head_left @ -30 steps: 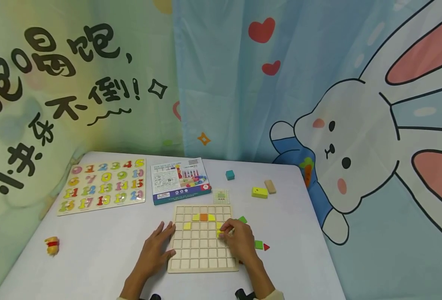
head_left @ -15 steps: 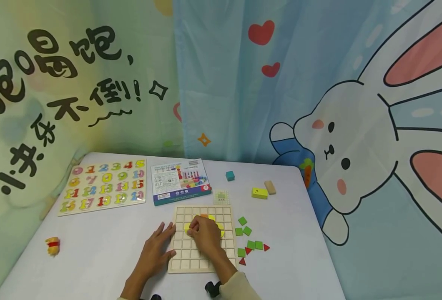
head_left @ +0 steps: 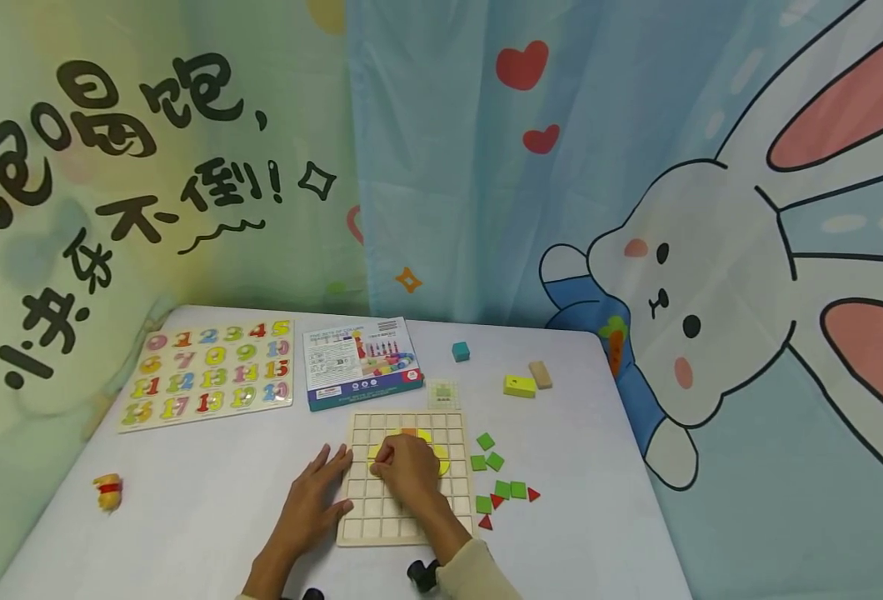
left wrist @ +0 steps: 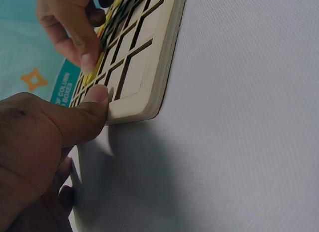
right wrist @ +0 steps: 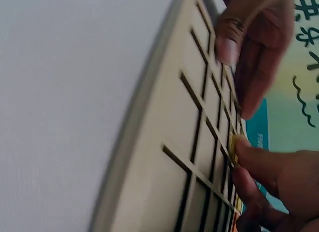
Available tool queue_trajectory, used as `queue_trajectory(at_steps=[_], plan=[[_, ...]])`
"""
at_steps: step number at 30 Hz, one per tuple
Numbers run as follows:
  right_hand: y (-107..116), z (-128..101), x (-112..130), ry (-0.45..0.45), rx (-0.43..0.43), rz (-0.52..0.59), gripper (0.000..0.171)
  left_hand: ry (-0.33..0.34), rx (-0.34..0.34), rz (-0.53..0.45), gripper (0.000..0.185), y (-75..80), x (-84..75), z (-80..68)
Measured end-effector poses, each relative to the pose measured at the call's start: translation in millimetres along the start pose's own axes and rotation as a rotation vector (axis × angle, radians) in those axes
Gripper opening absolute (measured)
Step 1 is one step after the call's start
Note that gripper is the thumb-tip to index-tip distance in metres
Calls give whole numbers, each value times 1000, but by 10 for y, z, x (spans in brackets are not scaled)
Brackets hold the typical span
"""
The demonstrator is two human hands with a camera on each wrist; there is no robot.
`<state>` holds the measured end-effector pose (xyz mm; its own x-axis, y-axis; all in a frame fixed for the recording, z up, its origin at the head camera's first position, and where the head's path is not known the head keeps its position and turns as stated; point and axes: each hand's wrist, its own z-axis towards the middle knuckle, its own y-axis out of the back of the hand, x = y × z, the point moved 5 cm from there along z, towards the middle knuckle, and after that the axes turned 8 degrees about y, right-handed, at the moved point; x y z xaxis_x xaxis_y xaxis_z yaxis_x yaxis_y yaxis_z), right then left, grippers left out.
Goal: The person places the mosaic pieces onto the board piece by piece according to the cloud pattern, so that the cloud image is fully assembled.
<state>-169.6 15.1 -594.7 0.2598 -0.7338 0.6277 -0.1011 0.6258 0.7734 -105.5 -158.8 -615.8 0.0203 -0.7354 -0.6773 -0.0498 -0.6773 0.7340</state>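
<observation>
A wooden grid board (head_left: pixel 404 508) lies on the white table near the front edge. Yellow tiles and an orange tile (head_left: pixel 409 432) sit in its upper rows. My right hand (head_left: pixel 381 457) rests on the board's upper left part, and its curled fingers pinch a yellow tile (head_left: pixel 373 454) at a cell. The right wrist view shows those fingertips (right wrist: pixel 251 154) on the yellow tile (right wrist: pixel 236 142). My left hand (head_left: pixel 320 487) lies flat beside the board (left wrist: pixel 144 57), its thumb (left wrist: pixel 94 100) pressed against the board's left edge.
Green squares (head_left: pixel 494 461) and red triangles (head_left: pixel 533 494) lie loose right of the board. Behind it are a small card (head_left: pixel 442 393), a blue box (head_left: pixel 359 362), a number puzzle (head_left: pixel 209 372), a teal cube (head_left: pixel 460 351) and yellow and tan blocks (head_left: pixel 519 386). A small toy (head_left: pixel 107 492) sits far left.
My right hand has moved left across the board, from its right side to the upper left part, uncovering the loose green tiles. The left hand has stayed put.
</observation>
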Motion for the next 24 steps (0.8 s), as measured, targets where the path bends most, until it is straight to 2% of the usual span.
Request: queue_trajectory(at_steps=[5, 10, 18, 20, 24], plan=[[123, -24, -86, 28, 56, 102, 16, 7, 10, 1, 79, -6, -1, 1], [417, -28, -337, -32, -15, 139, 20, 21, 17, -1, 80, -3, -23, 1], [963, -57, -943, -154, -165, 56, 24, 59, 35, 0, 82, -16, -24, 15], [1045, -72, -1081, -205, -172, 21, 27, 69, 40, -1, 82, -16, -24, 15], [1107, -93, -1286, -299, -132, -57, 28, 74, 42, -2, 83, -11, -28, 12]])
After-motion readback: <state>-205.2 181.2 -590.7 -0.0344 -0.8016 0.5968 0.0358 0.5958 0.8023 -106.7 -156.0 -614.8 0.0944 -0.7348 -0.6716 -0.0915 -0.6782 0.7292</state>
